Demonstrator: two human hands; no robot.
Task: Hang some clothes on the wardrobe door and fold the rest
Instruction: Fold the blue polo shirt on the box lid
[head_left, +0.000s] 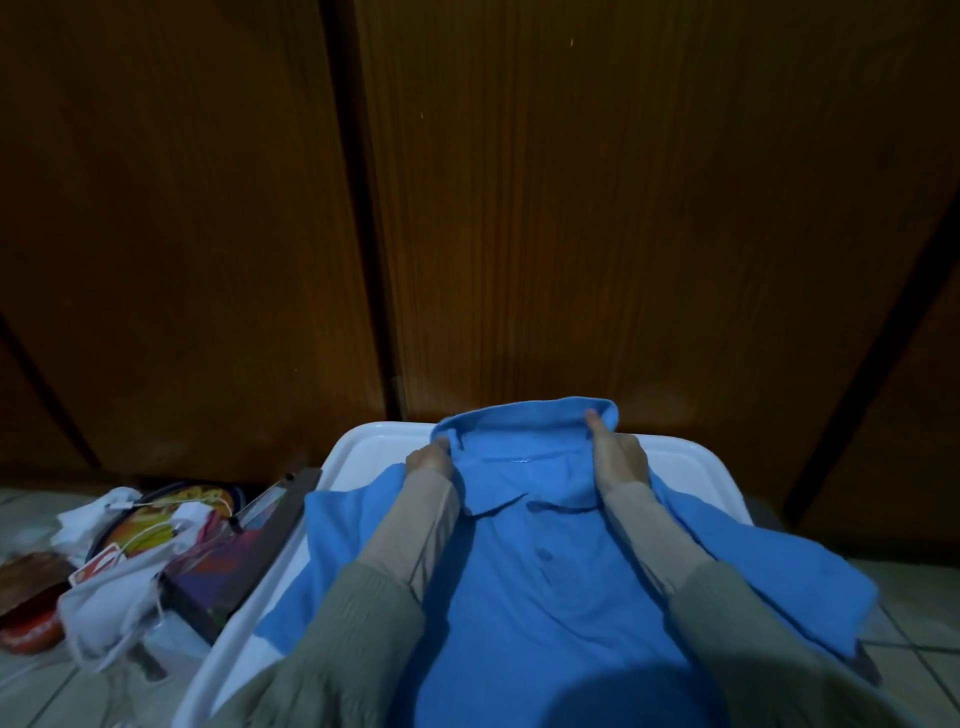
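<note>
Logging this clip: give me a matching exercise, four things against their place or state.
Things:
1. polo shirt
2. left hand
3. right hand
4. wardrobe door

Places or states:
A. closed, behind the table
B. spread front-up on the white table
C. pinching the collar's left end
D. on the collar's right side, index finger extended

Pairs: 1-B, 2-C, 3-D, 4-A
</note>
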